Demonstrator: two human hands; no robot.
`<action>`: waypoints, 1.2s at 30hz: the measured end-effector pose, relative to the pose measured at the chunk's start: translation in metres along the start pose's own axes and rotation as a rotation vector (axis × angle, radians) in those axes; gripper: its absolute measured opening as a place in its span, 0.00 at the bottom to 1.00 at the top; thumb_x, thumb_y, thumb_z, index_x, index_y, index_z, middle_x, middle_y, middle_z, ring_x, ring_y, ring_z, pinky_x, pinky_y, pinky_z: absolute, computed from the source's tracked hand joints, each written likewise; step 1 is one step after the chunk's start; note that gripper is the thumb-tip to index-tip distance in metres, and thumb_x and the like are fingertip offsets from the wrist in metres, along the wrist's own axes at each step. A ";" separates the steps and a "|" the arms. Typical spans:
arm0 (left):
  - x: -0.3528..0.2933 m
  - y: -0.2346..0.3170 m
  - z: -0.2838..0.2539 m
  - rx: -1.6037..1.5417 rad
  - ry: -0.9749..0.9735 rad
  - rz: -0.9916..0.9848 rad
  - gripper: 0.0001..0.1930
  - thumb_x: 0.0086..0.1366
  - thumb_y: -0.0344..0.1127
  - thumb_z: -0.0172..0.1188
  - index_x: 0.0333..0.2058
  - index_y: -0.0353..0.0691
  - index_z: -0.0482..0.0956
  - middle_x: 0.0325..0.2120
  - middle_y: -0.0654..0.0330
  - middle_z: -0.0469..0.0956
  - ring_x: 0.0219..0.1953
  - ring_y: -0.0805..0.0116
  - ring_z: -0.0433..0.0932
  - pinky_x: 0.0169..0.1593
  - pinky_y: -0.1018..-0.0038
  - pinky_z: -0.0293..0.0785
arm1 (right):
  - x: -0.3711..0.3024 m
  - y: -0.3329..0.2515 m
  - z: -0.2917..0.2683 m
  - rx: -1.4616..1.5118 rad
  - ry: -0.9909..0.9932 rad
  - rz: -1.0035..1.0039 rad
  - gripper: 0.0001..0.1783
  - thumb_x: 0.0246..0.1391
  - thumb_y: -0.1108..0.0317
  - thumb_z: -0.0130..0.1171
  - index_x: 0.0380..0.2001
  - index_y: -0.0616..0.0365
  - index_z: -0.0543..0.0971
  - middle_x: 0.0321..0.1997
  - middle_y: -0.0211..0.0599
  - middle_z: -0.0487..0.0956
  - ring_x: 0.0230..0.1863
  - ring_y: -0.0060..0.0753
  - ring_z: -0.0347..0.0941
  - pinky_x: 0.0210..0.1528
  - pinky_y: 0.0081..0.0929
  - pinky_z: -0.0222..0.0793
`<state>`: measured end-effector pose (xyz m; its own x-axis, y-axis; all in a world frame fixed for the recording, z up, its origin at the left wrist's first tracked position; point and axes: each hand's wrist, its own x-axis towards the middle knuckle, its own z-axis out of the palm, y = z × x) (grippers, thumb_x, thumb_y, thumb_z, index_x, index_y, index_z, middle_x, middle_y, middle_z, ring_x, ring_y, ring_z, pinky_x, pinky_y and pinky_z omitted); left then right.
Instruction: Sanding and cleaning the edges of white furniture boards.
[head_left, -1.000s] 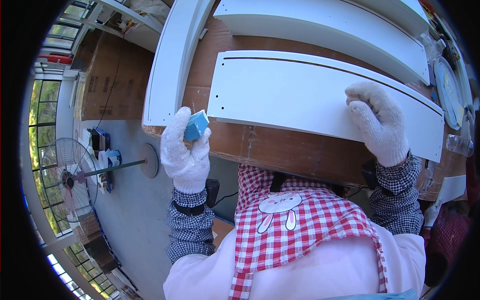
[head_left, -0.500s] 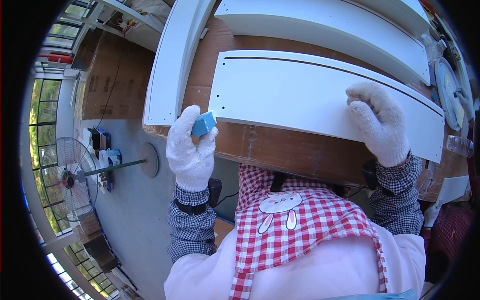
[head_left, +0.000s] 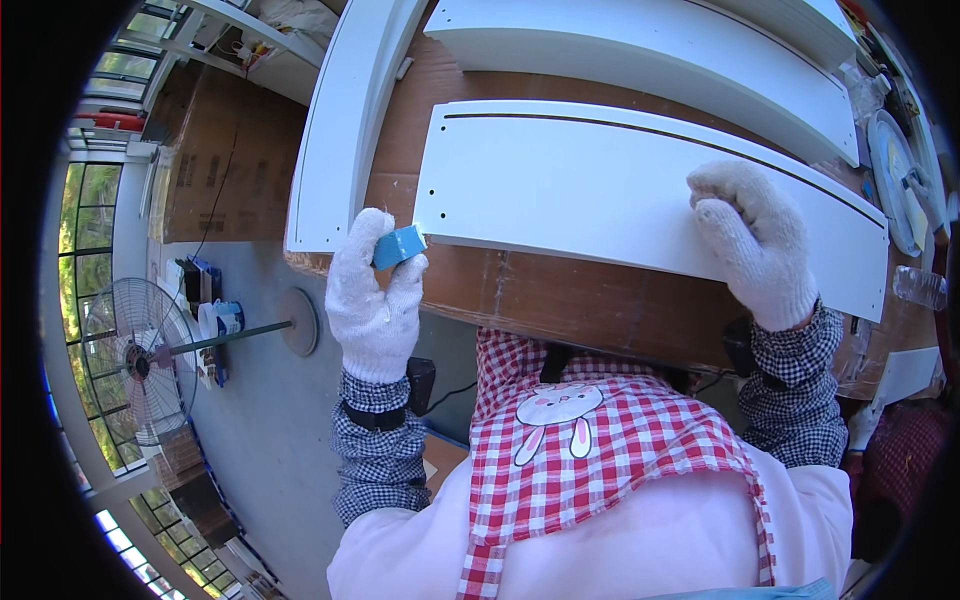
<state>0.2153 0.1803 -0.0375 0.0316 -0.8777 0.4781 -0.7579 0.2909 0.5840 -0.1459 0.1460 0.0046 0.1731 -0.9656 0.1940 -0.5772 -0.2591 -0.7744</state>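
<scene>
My left hand [head_left: 375, 300], in a white knit glove, pinches a small blue block [head_left: 399, 247] between thumb and fingers. One end of the block is at the lower left corner of a long white panel [head_left: 620, 190], touching it or very close. The panel lies on brown cardboard, with a dark groove along its far edge and small holes near its left end. Over the panel's right half, my gloved right hand [head_left: 755, 240] rests with curled fingers, and nothing shows in them. Its underside is hidden.
Another white panel [head_left: 640, 70] lies beyond, and a long white piece [head_left: 350, 130] runs along the left. Brown cardboard [head_left: 560, 290] covers the table. At right are a round bluish lid or plate [head_left: 890, 180] and a clear bottle [head_left: 918, 288]. A fan [head_left: 140, 360] stands at left.
My left hand has shifted slightly left and down with the blue block, which has tilted a little flatter. My right hand has barely moved.
</scene>
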 end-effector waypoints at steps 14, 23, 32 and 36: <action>0.055 0.054 -0.037 0.473 -0.762 -0.021 0.36 0.52 0.31 0.62 0.63 0.47 0.69 0.32 0.50 0.80 0.35 0.54 0.81 0.46 0.63 0.79 | 0.000 -0.002 0.000 0.001 -0.008 0.022 0.13 0.61 0.64 0.59 0.43 0.62 0.80 0.33 0.42 0.80 0.33 0.31 0.77 0.36 0.27 0.75; 0.042 0.037 -0.052 0.591 -0.681 -0.205 0.30 0.54 0.32 0.63 0.59 0.40 0.72 0.47 0.48 0.80 0.46 0.53 0.81 0.53 0.66 0.77 | 0.001 -0.001 0.000 0.031 -0.013 0.016 0.13 0.61 0.64 0.59 0.43 0.62 0.80 0.33 0.42 0.80 0.33 0.31 0.77 0.36 0.27 0.76; 0.029 0.041 -0.034 0.206 -0.717 -0.169 0.31 0.54 0.31 0.65 0.59 0.37 0.72 0.50 0.48 0.79 0.49 0.58 0.80 0.54 0.70 0.77 | 0.000 0.000 0.001 0.028 -0.003 -0.009 0.12 0.61 0.65 0.59 0.43 0.62 0.80 0.32 0.41 0.80 0.33 0.30 0.77 0.36 0.27 0.75; 0.027 0.025 -0.036 0.269 -0.669 -0.240 0.30 0.57 0.31 0.63 0.61 0.38 0.71 0.48 0.51 0.79 0.45 0.63 0.80 0.51 0.72 0.77 | 0.001 0.000 0.003 0.034 0.008 -0.006 0.12 0.61 0.65 0.59 0.43 0.62 0.80 0.32 0.40 0.80 0.32 0.30 0.76 0.35 0.26 0.74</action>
<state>0.2211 0.1775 0.0135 -0.1211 -0.9739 -0.1921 -0.9157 0.0349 0.4004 -0.1432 0.1455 0.0029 0.1699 -0.9643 0.2030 -0.5485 -0.2637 -0.7935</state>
